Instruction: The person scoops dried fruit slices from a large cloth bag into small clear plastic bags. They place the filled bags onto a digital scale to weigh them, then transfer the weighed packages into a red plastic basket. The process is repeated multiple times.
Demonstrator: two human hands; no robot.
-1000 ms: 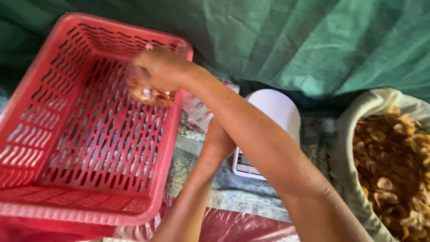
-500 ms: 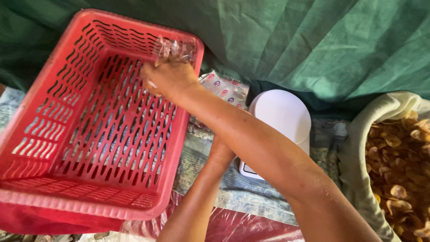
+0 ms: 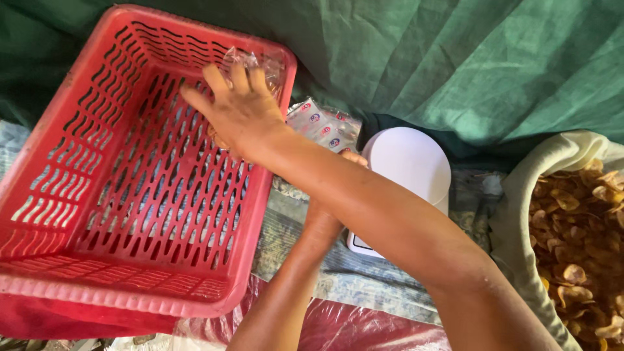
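The right hand (image 3: 237, 110) is lying with fingers spread flat over a clear plastic packet (image 3: 250, 65), pressing it into the far corner of the red slatted basket (image 3: 97, 214). The left hand (image 3: 325, 218) is passing under the right forearm by the white scale (image 3: 409, 169); its grip cannot be made out. A sack of chips (image 3: 578, 240) is sitting well off to the right.

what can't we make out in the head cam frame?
- Left hand: mostly hidden under the right forearm; grip unreadable.
- Clear plastic bag: largely covered by the right hand; contents and whether the fingers grip it unclear.
- White scale: display side blocked by both arms.
- Sack of chips: cut off by the right edge.
- Red basket: lower left corner cut by the frame.
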